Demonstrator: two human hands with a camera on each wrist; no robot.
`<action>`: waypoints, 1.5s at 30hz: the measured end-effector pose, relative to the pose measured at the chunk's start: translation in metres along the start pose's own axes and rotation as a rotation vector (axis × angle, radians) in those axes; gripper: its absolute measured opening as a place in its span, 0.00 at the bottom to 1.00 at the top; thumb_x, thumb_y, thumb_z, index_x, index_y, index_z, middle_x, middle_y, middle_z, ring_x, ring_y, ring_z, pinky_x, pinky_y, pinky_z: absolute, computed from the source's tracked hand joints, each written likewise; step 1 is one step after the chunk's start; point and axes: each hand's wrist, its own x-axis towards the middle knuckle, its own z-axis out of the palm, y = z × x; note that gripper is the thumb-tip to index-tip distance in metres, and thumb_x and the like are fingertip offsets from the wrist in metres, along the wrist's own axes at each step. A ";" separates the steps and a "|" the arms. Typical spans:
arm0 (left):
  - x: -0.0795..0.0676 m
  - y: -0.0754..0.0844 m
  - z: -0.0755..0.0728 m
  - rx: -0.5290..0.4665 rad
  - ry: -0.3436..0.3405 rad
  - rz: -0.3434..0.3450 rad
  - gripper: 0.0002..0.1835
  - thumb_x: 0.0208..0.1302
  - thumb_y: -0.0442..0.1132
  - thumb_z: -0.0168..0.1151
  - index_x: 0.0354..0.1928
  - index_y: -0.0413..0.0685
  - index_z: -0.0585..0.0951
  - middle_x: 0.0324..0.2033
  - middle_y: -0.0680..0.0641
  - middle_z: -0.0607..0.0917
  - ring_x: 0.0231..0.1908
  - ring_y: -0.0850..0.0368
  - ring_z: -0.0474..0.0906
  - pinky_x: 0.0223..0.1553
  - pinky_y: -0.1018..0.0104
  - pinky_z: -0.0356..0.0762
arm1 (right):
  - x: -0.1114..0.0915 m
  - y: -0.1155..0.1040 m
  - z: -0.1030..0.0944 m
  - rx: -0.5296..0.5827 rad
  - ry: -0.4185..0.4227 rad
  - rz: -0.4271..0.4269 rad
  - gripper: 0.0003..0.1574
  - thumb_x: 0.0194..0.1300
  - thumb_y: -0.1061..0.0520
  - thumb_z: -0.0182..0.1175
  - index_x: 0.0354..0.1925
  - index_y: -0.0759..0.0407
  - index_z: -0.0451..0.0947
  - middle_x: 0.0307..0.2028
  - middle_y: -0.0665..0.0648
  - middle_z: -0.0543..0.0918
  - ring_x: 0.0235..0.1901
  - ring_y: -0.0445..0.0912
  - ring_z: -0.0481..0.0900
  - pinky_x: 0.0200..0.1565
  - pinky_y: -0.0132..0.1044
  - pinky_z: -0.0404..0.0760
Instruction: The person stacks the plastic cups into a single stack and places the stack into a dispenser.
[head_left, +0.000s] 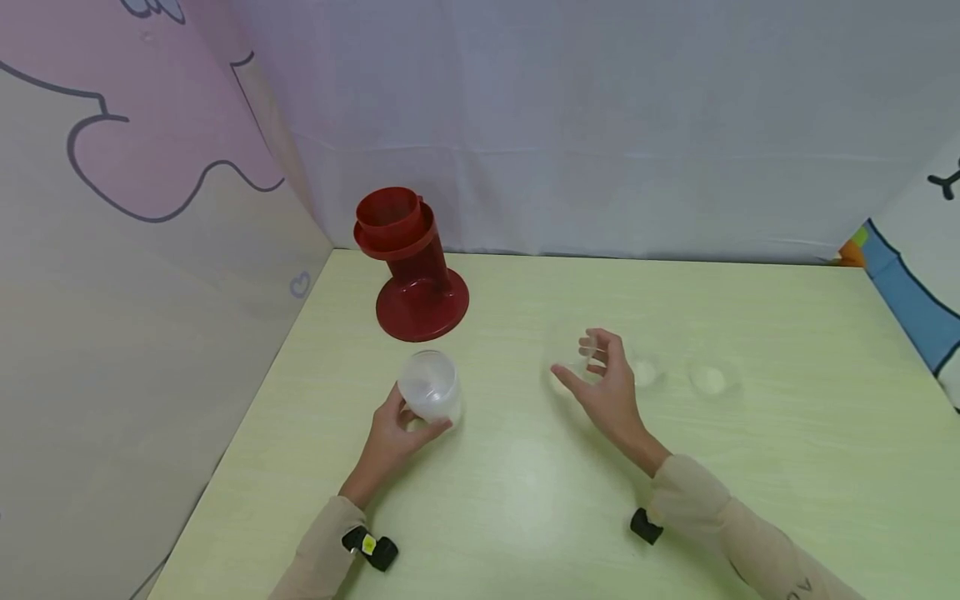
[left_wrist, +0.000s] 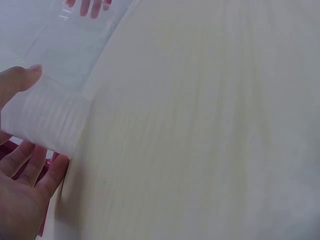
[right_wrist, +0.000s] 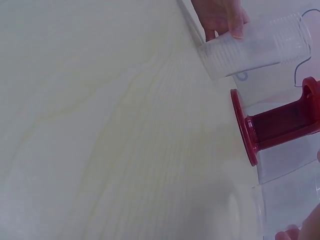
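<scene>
My left hand (head_left: 396,433) grips a stack of clear plastic cups (head_left: 431,387) upright on the left part of the table. In the right wrist view, the stack (right_wrist: 257,45) shows fine ridges near both ends. My right hand (head_left: 607,387) curves its thumb and fingers around a single clear cup (right_wrist: 287,197), which is faint in the head view. Behind the stack stands a red plastic stand (head_left: 423,308) with a round base and a wide tubular top.
Two faint clear cups, a nearer one (head_left: 647,372) and a farther one (head_left: 708,379), stand on the table right of my right hand. A pale curtain (head_left: 570,150) hangs along the table's back edge, and a printed one (head_left: 172,292) lines the left side.
</scene>
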 end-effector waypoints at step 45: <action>0.006 0.001 -0.001 -0.006 -0.020 0.007 0.43 0.50 0.34 0.73 0.67 0.45 0.62 0.61 0.44 0.70 0.60 0.49 0.67 0.59 0.55 0.68 | -0.007 0.000 -0.006 0.022 -0.047 -0.071 0.39 0.53 0.58 0.71 0.59 0.57 0.63 0.53 0.52 0.74 0.53 0.50 0.73 0.51 0.33 0.72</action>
